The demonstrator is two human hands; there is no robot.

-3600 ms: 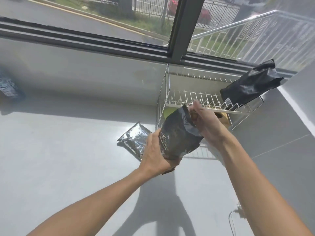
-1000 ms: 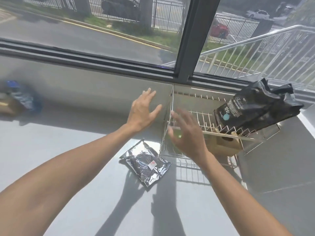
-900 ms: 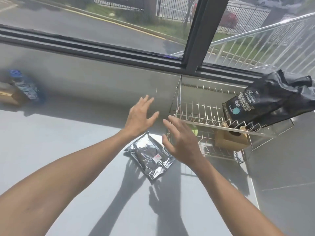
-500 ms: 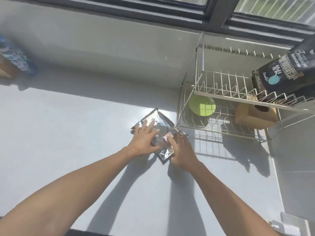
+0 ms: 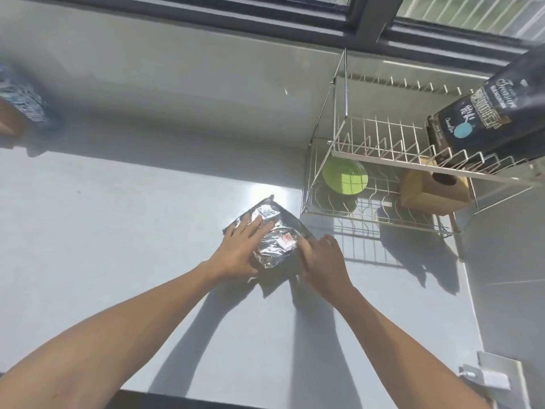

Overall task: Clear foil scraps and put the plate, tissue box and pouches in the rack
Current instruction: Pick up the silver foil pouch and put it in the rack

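Note:
A silver foil pouch (image 5: 272, 246) with a small white-and-red label lies on the grey counter just left of the wire rack (image 5: 380, 159). My left hand (image 5: 240, 250) rests flat on its left side, fingers spread. My right hand (image 5: 323, 258) grips its right edge. On the rack's upper shelf leans a black pouch (image 5: 489, 113) with a blue dot. Below it on the lower shelf lie a green plate (image 5: 345, 176) and a tan tissue box (image 5: 433, 187).
The grey counter (image 5: 118, 231) runs back to a low wall under a window. A blue patterned package on a brown box (image 5: 20, 104) sits at the far left. A white plug and socket (image 5: 489, 376) sit at the lower right by the side wall.
Both hands came down from the rack's height onto the silver pouch. The view tilted down to the counter. Earlier I held a black pouch; now black pouches lie on the upper shelf.

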